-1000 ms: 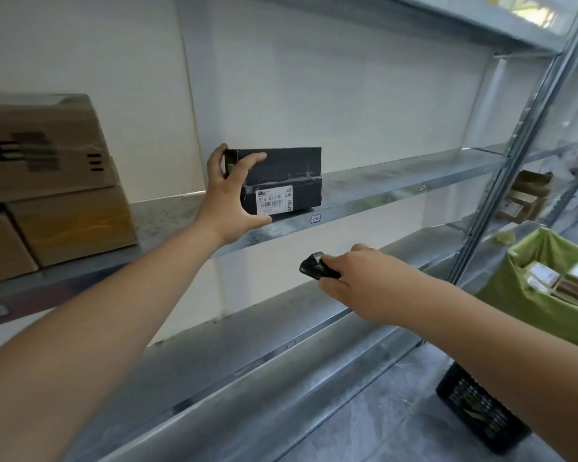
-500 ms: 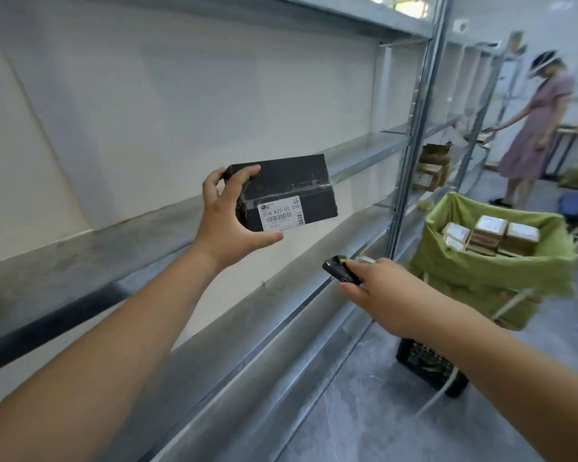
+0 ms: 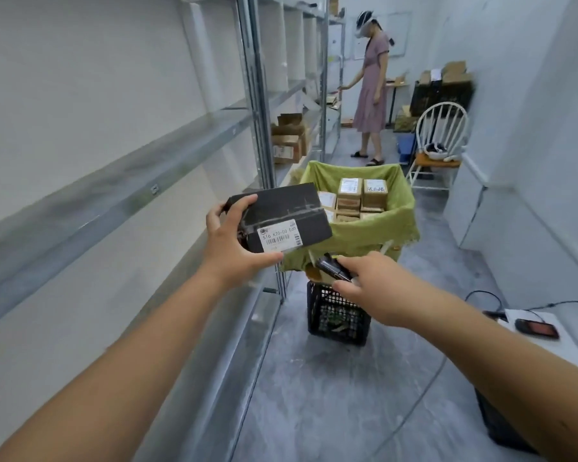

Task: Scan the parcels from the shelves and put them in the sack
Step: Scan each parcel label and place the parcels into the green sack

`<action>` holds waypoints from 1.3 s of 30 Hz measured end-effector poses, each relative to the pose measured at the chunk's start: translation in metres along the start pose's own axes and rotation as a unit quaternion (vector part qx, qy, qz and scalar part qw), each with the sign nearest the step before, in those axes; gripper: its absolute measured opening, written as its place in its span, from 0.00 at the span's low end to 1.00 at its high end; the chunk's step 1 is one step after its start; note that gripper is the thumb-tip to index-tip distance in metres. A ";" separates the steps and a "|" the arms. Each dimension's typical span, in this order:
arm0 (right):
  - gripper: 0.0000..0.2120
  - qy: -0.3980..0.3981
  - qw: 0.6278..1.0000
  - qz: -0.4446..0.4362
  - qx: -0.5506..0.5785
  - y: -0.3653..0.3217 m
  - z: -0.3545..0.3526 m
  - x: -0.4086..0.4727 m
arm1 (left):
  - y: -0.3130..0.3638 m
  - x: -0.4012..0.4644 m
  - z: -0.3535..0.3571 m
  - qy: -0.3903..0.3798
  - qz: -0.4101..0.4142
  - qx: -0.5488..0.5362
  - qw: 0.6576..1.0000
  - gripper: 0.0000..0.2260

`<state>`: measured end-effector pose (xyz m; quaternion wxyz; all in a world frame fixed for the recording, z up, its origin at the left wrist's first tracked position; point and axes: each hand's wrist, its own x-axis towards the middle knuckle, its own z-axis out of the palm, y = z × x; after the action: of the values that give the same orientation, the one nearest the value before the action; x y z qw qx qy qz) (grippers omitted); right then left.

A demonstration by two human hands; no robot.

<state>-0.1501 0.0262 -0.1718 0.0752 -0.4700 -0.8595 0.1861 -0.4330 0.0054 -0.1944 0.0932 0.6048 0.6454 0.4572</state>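
Observation:
My left hand point(image 3: 232, 241) grips a black parcel point(image 3: 287, 208) by its left end, in the air off the shelf, its white barcode label point(image 3: 279, 236) turned toward me. My right hand point(image 3: 371, 283) holds a small black scanner point(image 3: 331, 266) just below and right of the label. Right behind both stands the green sack point(image 3: 394, 225), open at the top, with several brown parcels point(image 3: 361, 195) stacked inside.
Metal shelves point(image 3: 121, 191) run along the left; cardboard boxes point(image 3: 289, 141) sit on a farther bay. A black crate point(image 3: 337, 316) stands under the sack. A person in a dress point(image 3: 371, 91) stands down the aisle near a white chair point(image 3: 439, 141). Cables and a device point(image 3: 536, 328) lie at right.
My view swung right from the shelf to the aisle. My left hand carried the black parcel off the shelf toward the sack, and my right hand followed with the scanner.

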 end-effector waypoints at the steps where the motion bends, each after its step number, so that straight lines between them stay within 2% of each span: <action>1: 0.19 0.002 1.000 0.010 0.001 0.014 -0.003 0.010 | -0.002 0.014 0.017 -0.008 -0.007 -0.006 1.000 0.45; 9: 0.20 -0.002 0.997 0.070 0.033 0.099 -0.021 0.079 | -0.034 0.090 0.132 -0.064 -0.071 -0.036 0.995 0.47; 16: 0.22 -0.004 0.994 0.097 0.050 0.143 -0.025 0.135 | -0.058 0.131 0.197 -0.093 -0.120 -0.050 0.987 0.45; 19: 0.19 -0.008 0.993 0.109 0.046 0.159 -0.023 0.170 | -0.074 0.160 0.225 -0.109 -0.127 -0.070 0.983 0.45; 24: 0.14 -0.016 0.990 0.134 0.042 0.185 -0.019 0.252 | -0.117 0.234 0.273 -0.134 -0.134 -0.102 0.977 0.46; 31: 0.09 -0.024 0.975 0.213 0.067 0.216 -0.011 0.374 | -0.179 0.353 0.319 -0.167 -0.168 -0.120 0.964 0.48; 39: 0.13 -0.022 0.958 0.272 0.090 0.245 -0.011 0.472 | -0.215 0.453 0.365 -0.164 -0.207 -0.151 0.953 0.46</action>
<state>-0.2139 0.5433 -0.2792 0.0450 -0.6734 -0.6799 0.2867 -0.4505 0.6039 -0.3563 0.3803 0.5031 0.6560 0.4147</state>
